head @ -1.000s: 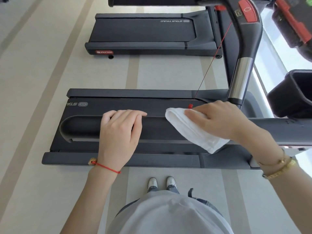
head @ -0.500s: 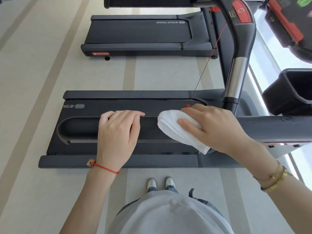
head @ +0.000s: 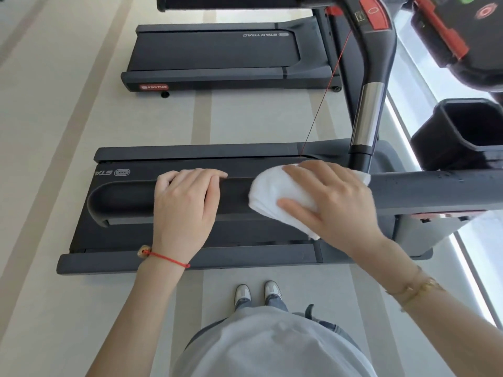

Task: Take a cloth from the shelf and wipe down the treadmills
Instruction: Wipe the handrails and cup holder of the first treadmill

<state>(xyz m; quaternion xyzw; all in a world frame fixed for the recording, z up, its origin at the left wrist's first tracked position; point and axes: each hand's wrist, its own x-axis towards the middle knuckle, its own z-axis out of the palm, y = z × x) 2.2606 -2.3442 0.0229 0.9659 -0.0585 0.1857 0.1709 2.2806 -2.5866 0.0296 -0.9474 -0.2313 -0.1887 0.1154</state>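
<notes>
I stand beside a dark grey treadmill (head: 245,258) that lies across the view. Its long black handrail (head: 122,197) runs left to right in front of me. My left hand (head: 185,208) rests on the rail with its fingers curled over the far edge. To its right, my right hand (head: 334,202) holds a folded white cloth (head: 268,194) pressed onto the rail, fingers over the top and thumb spread on the near side. A short stretch of bare rail separates the cloth from my left hand.
A second treadmill (head: 212,50) stands parallel farther off, with striped floor between. A black and chrome upright (head: 367,112), a red safety cord (head: 326,88), the console (head: 449,31) and a black cup holder (head: 468,129) crowd the right side. My shoes (head: 255,293) are close to the near side rail.
My right hand has slid the cloth leftward along the handrail, closer to my left hand, and its fingers now spread wider over it. My left hand has kept its place.
</notes>
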